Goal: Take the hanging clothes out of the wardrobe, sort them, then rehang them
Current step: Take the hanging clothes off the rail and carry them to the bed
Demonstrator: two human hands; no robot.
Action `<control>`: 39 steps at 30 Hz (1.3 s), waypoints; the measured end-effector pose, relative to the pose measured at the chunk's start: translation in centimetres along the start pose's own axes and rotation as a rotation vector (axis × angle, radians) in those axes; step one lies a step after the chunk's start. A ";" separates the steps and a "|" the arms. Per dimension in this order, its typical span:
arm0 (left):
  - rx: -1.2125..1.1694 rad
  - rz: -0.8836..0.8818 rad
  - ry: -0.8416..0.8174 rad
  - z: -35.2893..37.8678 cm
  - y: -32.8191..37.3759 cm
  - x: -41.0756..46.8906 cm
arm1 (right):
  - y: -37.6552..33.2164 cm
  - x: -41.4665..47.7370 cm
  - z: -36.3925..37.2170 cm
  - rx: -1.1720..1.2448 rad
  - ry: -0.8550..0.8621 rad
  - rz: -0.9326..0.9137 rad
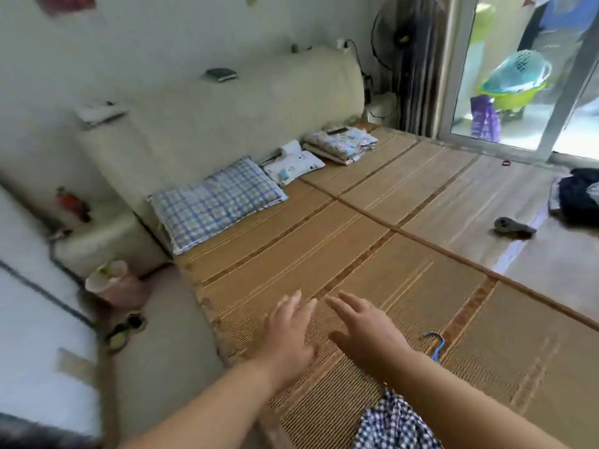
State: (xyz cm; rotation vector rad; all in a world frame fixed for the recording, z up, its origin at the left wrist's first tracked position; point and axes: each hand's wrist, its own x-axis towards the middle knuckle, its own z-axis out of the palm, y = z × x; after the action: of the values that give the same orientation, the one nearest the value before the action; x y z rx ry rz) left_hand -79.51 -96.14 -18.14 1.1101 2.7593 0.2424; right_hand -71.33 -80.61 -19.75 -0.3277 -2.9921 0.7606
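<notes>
Head view: a bed under a woven mat (291,228). 2 hands hover over it, left hand (288,332) and right hand (369,328), fingers spread, holding nothing. The right forearm partly hides a blue hanger (436,346). The frame edges cut off a checked garment (395,422) and dark clothes (580,196).

Mat (421,196): tan woven surface with darker brown bands crossing it.
Headboard (227,118): plain cream.
Large pillow (214,202): blue and white check.
Small pillow (293,166): white with scattered small blue prints.
Folded blanket (340,145): pale ground with a fine blue pattern, possibly with pink; the detail is blurred.
Checked garment (395,422): navy and white gingham.
Hanger (436,346): bright blue.
Clothes pile (577,196): navy to black.
Basin (512,95): lime green.
Basket (518,68): teal.
Bag (484,119): purple.
Bin (120,286): pink.
</notes>
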 end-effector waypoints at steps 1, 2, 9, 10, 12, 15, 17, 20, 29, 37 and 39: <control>0.015 -0.032 0.048 -2.5 -1.5 -1.5 | -3.0 0.9 -0.8 -0.013 0.019 -0.079; 0.031 -0.068 0.102 -5.0 -3.1 -3.1 | -6.3 1.7 -1.6 -0.023 0.037 -0.160; 0.184 -0.355 0.409 -18.5 -12.7 -18.4 | -28.2 3.1 -4.9 -0.065 0.091 -0.646; 0.207 -0.401 0.447 -20.0 -13.7 -20.9 | -31.2 2.7 -4.9 -0.057 0.090 -0.705; 0.253 -0.482 0.513 -22.4 -15.5 -26.0 | -36.9 1.6 -4.6 -0.034 0.090 -0.803; 0.301 -0.581 0.592 -25.3 -17.5 -32.6 | -44.5 -0.3 -4.0 0.018 0.089 -0.924; 0.346 -0.646 0.647 -27.1 -18.7 -37.0 | -49.5 -2.0 -3.5 0.036 0.098 -1.005; 0.407 -0.731 0.723 -29.8 -20.0 -42.6 | -55.8 -4.6 -3.2 0.094 0.112 -1.097; 0.707 -0.972 1.015 -38.8 -21.8 -54.6 | -71.1 -9.3 -4.5 0.406 0.120 -1.377; 0.750 -1.168 1.402 -45.2 -25.2 -58.5 | -84.2 -9.3 -5.9 0.679 0.002 -1.535; 0.750 -1.166 1.457 -46.8 -26.0 -58.9 | -87.0 -8.8 -5.9 0.706 -0.063 -1.567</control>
State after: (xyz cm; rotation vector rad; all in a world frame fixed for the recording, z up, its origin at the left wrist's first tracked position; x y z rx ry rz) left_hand -64.63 -159.92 27.08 -1.5323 4.1396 -0.3246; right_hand -79.09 -154.32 26.96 1.7138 -1.7619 1.2663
